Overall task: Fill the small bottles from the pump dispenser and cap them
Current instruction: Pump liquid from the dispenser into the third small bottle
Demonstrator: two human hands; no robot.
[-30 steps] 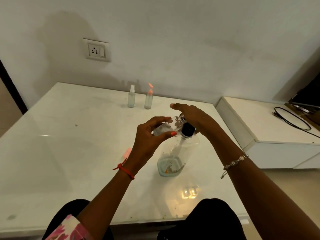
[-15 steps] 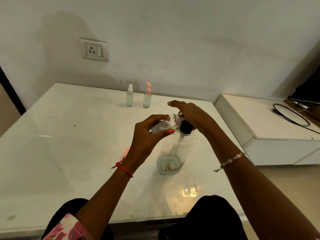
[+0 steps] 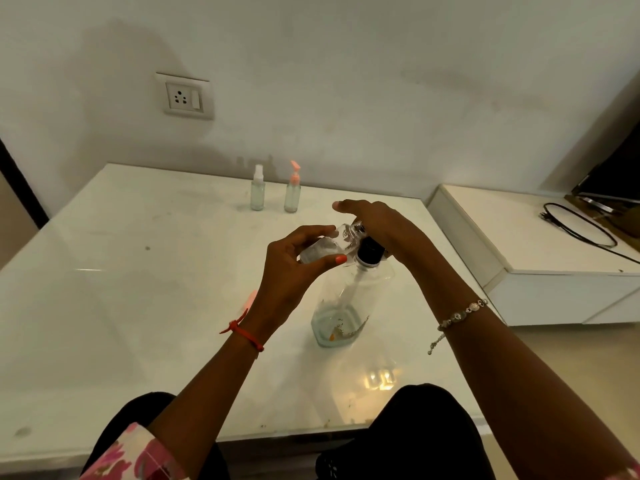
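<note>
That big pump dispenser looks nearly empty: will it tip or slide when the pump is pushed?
Probably light: the dispenser shows liquid only near its base. Being tall, it may tip if pushed sideways; the right hand rests on its top. The glossy table likely lets it slide.

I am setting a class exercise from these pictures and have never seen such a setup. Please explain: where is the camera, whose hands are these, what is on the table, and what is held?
There is no machine here: a person works with bare hands, and a camera worn on their head looks down at them. All three pictures share that view; the largest is the latest. The left hand holds a small bottle tilted up to the top of a pump dispenser, which stands on the table. The right hand rests on the pump. A spray bottle and a pink-topped bottle stand at the table's far edge.
</note>
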